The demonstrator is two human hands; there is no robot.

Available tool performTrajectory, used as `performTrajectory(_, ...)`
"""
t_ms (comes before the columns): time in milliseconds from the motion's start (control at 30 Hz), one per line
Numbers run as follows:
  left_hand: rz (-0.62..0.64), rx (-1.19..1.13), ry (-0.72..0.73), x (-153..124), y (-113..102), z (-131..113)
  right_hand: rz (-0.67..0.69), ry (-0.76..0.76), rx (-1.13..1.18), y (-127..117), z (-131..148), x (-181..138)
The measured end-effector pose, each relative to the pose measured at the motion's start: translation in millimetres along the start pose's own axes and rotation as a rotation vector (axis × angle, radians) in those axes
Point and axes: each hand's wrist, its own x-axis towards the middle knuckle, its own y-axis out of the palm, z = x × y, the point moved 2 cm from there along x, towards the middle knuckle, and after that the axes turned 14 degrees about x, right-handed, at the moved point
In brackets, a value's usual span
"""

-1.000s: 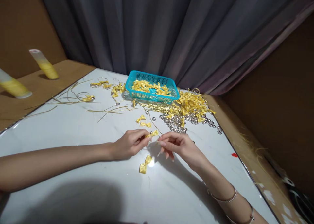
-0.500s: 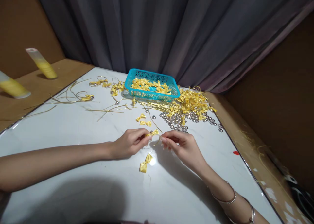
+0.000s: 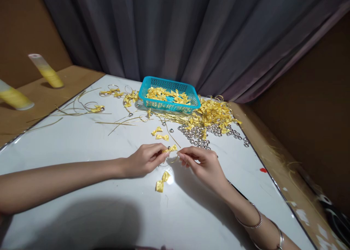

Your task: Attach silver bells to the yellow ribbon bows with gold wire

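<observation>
Between thumb and fingers, my left hand [image 3: 147,158] pinches a small yellow ribbon bow [image 3: 172,147]. Close to its right, my right hand [image 3: 201,164] is closed in a pinch on a thin gold cord [image 3: 175,159] that curves below the bow. How the cord joins the bow is too small to make out. A larger yellow bow [image 3: 163,181] lies on the white tabletop just below my hands. Two more bows, one of them a flat yellow bow [image 3: 162,137], rest a little beyond my fingers.
A teal basket [image 3: 169,106] of yellow bows stands at the back. Right of it are heaped corded bows [image 3: 214,113] and silver beads [image 3: 199,135]. Loose gold cords [image 3: 123,123] lie left of centre. Two yellow spools, one a tall ribbon tube [image 3: 49,73], stand at far left.
My right hand and forearm have shifted very slightly. My left hand and the bow stay in nearly the same place.
</observation>
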Motion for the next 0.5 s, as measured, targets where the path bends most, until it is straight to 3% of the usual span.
performTrajectory(333,0.039,0.039,0.074,-0.9,-0.5,-2.1,0.056,0.004,-0.016,-1.6,2.2,0.3)
performTrajectory(500,0.049,0.036,0.14,-1.8,-1.1,-2.9,0.132,0.217,0.241,-0.8,-0.3,2.1)
